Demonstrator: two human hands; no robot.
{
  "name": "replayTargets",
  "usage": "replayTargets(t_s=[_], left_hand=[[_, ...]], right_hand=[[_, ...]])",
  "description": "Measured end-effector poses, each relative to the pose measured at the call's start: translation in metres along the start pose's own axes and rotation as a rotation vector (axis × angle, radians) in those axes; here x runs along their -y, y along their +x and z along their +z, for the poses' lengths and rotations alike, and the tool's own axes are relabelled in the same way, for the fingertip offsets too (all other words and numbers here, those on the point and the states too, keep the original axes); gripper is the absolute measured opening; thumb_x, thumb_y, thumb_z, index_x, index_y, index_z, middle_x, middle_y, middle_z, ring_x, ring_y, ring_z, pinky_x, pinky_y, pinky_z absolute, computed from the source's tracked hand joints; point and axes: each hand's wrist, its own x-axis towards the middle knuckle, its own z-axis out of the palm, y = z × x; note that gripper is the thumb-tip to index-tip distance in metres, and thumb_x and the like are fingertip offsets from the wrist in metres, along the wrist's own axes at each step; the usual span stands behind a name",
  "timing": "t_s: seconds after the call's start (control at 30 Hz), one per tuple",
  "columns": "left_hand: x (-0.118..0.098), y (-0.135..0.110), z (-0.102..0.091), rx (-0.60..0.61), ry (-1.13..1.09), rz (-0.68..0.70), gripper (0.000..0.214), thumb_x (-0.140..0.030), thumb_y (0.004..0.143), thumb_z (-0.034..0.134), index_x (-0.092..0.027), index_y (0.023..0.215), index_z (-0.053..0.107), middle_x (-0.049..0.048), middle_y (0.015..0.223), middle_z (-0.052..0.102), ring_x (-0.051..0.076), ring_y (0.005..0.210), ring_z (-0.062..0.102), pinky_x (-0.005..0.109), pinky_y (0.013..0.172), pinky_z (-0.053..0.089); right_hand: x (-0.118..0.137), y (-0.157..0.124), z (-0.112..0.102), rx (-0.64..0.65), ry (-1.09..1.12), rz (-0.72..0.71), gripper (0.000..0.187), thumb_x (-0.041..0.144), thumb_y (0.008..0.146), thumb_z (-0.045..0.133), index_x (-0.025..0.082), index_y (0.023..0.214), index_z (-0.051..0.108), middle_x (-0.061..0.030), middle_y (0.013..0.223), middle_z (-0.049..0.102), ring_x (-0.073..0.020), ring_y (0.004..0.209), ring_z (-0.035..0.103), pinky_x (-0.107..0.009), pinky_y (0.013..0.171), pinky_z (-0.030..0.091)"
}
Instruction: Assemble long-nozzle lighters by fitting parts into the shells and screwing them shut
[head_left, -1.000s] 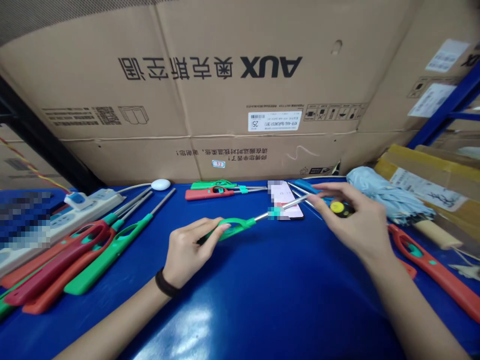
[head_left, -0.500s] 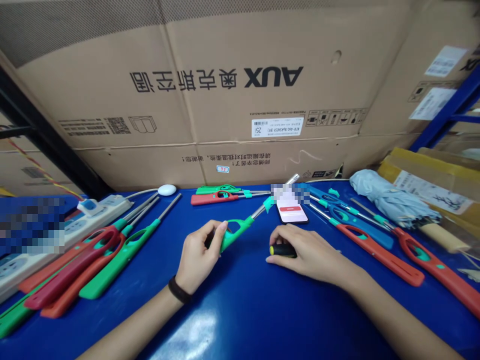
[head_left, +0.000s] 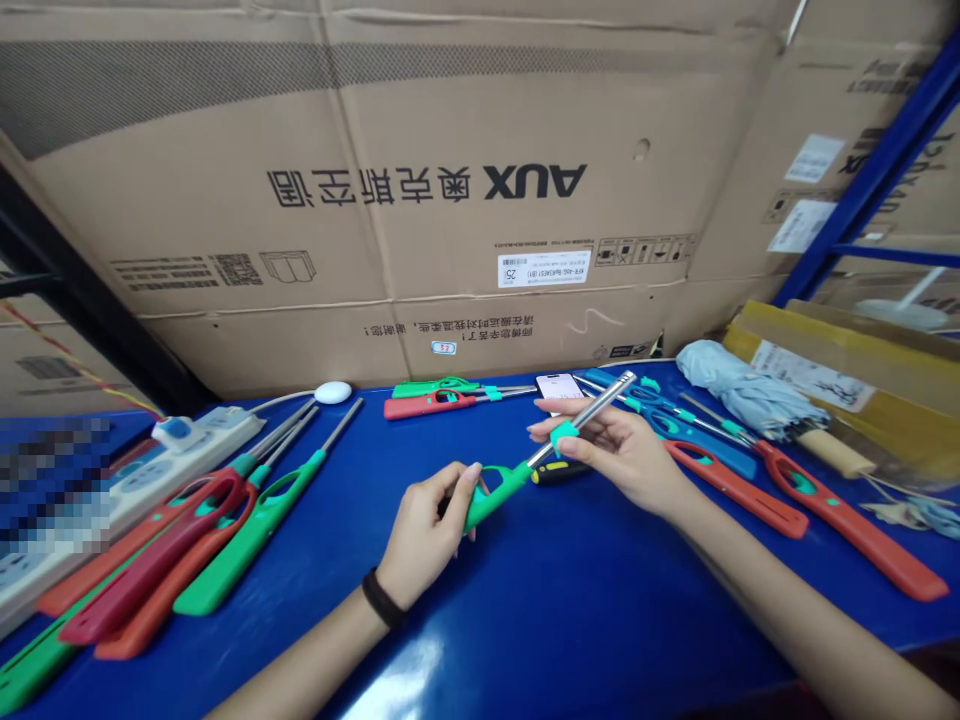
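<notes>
My left hand (head_left: 427, 530) grips the handle of a green long-nosed lighter (head_left: 499, 488), which is lifted a little off the blue table (head_left: 570, 600). My right hand (head_left: 626, 452) pinches the lighter's metal tube next to its teal collar, and the tube points up and to the right. A small black and yellow screwdriver (head_left: 553, 472) lies on the table just below my right palm, with no fingers around it.
Red and green lighters (head_left: 187, 530) are piled at the left beside a white power strip (head_left: 150, 460). Blue and red lighters (head_left: 750, 480) lie at the right, near a folded umbrella (head_left: 739, 390). A phone (head_left: 559, 385) and two more lighters (head_left: 435, 397) sit before the cardboard boxes (head_left: 450, 200).
My right hand set the screwdriver down on the table, then rose and took hold of the lighter's metal tube. My left hand kept the handle and shifted slightly right.
</notes>
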Motion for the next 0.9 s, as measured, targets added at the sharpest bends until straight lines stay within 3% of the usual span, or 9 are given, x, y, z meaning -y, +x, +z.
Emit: replayTargets(t_s=[0.1, 0.17, 0.23, 0.3, 0.37, 0.5, 0.63, 0.9], left_hand=[[-0.001, -0.003, -0.002, -0.151, 0.109, 0.109, 0.036, -0.043, 0.093, 0.043, -0.017, 0.073, 0.060, -0.0028, 0.053, 0.058, 0.010, 0.041, 0.052, 0.018, 0.043, 0.039], [-0.002, -0.005, -0.002, -0.205, 0.163, 0.181, 0.029, -0.039, 0.092, 0.047, -0.018, 0.079, 0.062, -0.0021, 0.060, 0.061, 0.011, 0.048, 0.056, 0.019, 0.050, 0.042], [-0.001, -0.007, -0.001, -0.183, 0.174, 0.238, 0.023, -0.036, 0.092, 0.049, -0.018, 0.084, 0.061, -0.0019, 0.064, 0.063, 0.011, 0.052, 0.057, 0.019, 0.053, 0.043], [0.000, -0.007, 0.000, -0.145, 0.169, 0.268, 0.021, -0.034, 0.092, 0.049, -0.018, 0.085, 0.059, -0.0019, 0.065, 0.064, 0.011, 0.052, 0.058, 0.019, 0.053, 0.043], [0.000, -0.007, 0.001, -0.135, 0.149, 0.270, 0.020, -0.034, 0.093, 0.048, -0.018, 0.084, 0.057, -0.0022, 0.063, 0.063, 0.011, 0.051, 0.058, 0.019, 0.052, 0.043], [-0.001, -0.007, 0.001, -0.069, 0.089, 0.218, 0.020, -0.034, 0.094, 0.045, -0.019, 0.083, 0.053, -0.0029, 0.059, 0.064, 0.012, 0.049, 0.062, 0.018, 0.050, 0.045], [-0.004, -0.009, 0.002, -0.072, 0.165, 0.186, 0.025, -0.036, 0.094, 0.043, -0.019, 0.083, 0.056, -0.0031, 0.054, 0.061, 0.011, 0.040, 0.058, 0.017, 0.042, 0.040], [-0.007, -0.012, 0.003, -0.064, 0.154, 0.169, 0.030, -0.039, 0.095, 0.042, -0.018, 0.082, 0.059, -0.0040, 0.051, 0.057, 0.010, 0.037, 0.055, 0.017, 0.040, 0.039]], right_hand=[[0.000, 0.001, 0.009, -0.161, 0.001, -0.001, 0.024, 0.033, 0.070, 0.076, 0.020, 0.089, 0.068, -0.0034, 0.082, 0.074, -0.0211, 0.080, 0.070, -0.036, 0.077, 0.056], [-0.002, 0.004, 0.013, -0.285, -0.033, -0.019, 0.024, 0.035, 0.063, 0.080, 0.019, 0.072, 0.064, 0.0002, 0.066, 0.069, -0.0183, 0.063, 0.067, -0.031, 0.062, 0.055], [-0.003, 0.006, 0.016, -0.363, -0.106, -0.023, 0.033, 0.036, 0.058, 0.083, 0.020, 0.058, 0.054, 0.0050, 0.050, 0.059, -0.0133, 0.047, 0.057, -0.026, 0.048, 0.048], [-0.002, 0.007, 0.016, -0.364, -0.167, -0.004, 0.040, 0.040, 0.057, 0.083, 0.021, 0.056, 0.048, 0.0068, 0.046, 0.053, -0.0110, 0.042, 0.051, -0.024, 0.042, 0.043], [0.001, 0.005, 0.014, -0.316, -0.172, 0.024, 0.036, 0.048, 0.062, 0.078, 0.020, 0.067, 0.055, 0.0031, 0.056, 0.062, -0.0138, 0.049, 0.058, -0.026, 0.047, 0.048], [0.006, -0.007, 0.015, -0.268, -0.039, 0.071, 0.035, 0.050, 0.079, 0.063, 0.020, 0.096, 0.060, -0.0081, 0.093, 0.073, -0.0218, 0.085, 0.069, -0.037, 0.076, 0.056], [0.003, -0.017, 0.025, -0.312, 0.072, 0.112, 0.031, 0.047, 0.082, 0.062, 0.018, 0.095, 0.061, -0.0102, 0.098, 0.074, -0.0245, 0.090, 0.070, -0.042, 0.086, 0.054], [0.001, -0.029, 0.053, -0.211, 0.022, 0.126, 0.027, 0.045, 0.087, 0.057, 0.021, 0.099, 0.060, -0.0098, 0.117, 0.068, -0.0237, 0.109, 0.062, -0.042, 0.100, 0.045]])
